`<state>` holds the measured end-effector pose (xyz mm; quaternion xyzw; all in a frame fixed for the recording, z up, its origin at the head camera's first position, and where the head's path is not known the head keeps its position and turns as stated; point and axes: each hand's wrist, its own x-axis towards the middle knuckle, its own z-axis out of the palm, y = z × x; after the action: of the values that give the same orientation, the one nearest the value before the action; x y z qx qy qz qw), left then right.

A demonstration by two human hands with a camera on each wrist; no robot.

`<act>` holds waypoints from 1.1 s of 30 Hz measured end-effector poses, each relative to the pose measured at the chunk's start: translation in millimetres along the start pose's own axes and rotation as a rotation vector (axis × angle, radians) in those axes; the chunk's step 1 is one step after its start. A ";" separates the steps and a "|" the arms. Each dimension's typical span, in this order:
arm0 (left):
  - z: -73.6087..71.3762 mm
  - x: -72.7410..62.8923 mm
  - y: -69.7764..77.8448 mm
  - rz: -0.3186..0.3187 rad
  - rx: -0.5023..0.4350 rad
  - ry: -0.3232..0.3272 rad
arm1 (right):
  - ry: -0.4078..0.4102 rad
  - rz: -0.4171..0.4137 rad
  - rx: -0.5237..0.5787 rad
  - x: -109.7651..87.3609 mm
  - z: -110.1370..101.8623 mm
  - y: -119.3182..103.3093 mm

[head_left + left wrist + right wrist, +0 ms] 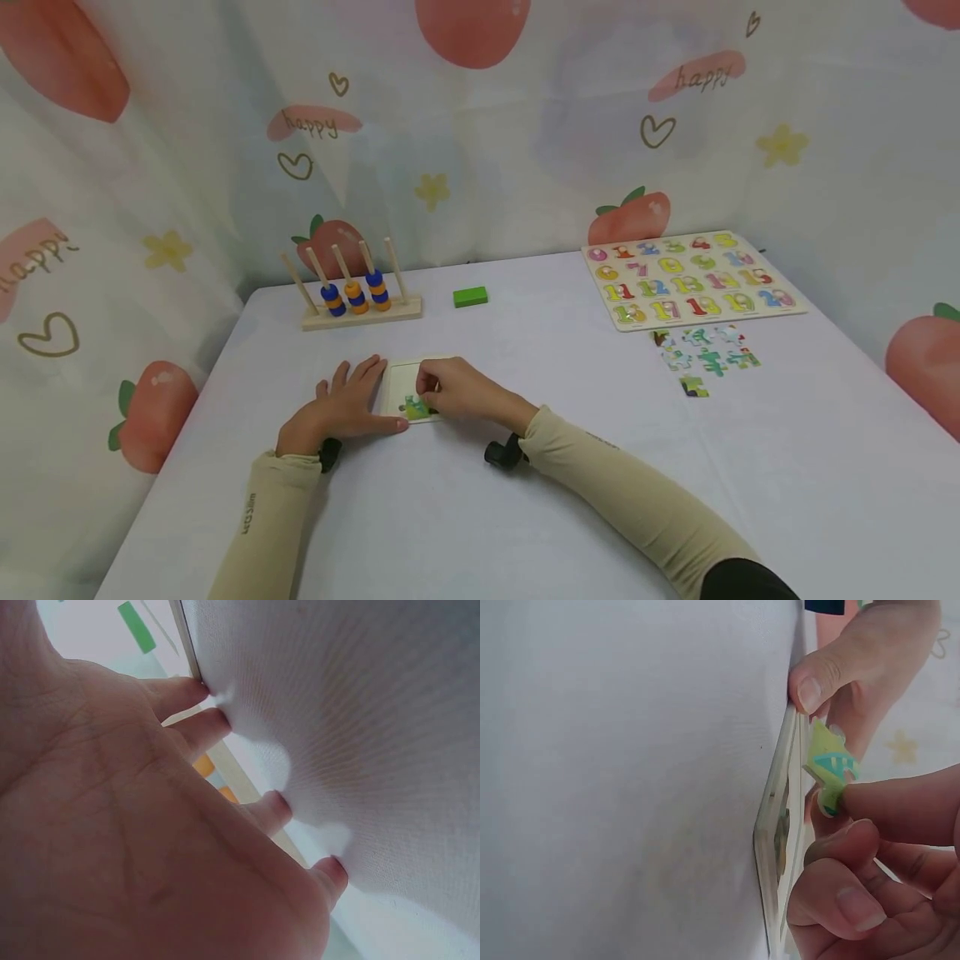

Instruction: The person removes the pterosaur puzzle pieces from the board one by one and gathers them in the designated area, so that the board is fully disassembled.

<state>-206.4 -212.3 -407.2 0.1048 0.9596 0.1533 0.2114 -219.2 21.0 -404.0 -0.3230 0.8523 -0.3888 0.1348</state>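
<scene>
A small white puzzle frame point(402, 377) lies on the table between the two hands. My left hand point(347, 410) rests at its left side, fingers spread against the tabletop and thumb along the near edge. Over the frame's right part, my right hand point(467, 390) pinches a jigsaw piece point(831, 759), yellow-green with teal stripes. In the right wrist view this piece is tilted above the frame's rim, beside the left thumb point(817, 684). Green puzzle artwork point(412, 407) shows at the frame's near side; the right hand hides the rest.
Several loose jigsaw pieces point(711, 360) lie at the right, below a wooden number board point(693, 283). At the back left stands a peg rack point(363, 315) with blue and orange rings. A green block point(470, 297) sits behind the frame.
</scene>
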 end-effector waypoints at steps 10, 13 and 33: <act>-0.3 -2.6 2.8 -0.007 0.003 0.002 | 0.046 0.031 0.044 -10.2 -8.1 5.6; -0.5 -3.6 3.7 -0.011 0.005 0.004 | 0.062 0.049 0.056 -15.5 -12.7 8.0; 1.3 -1.6 3.5 -0.031 0.013 0.008 | 0.169 0.117 0.078 -54.6 -42.7 27.8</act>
<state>-203.9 -209.2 -406.6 0.0906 0.9629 0.1443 0.2092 -210.9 94.9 -397.8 -0.2333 0.8622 -0.4390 0.0976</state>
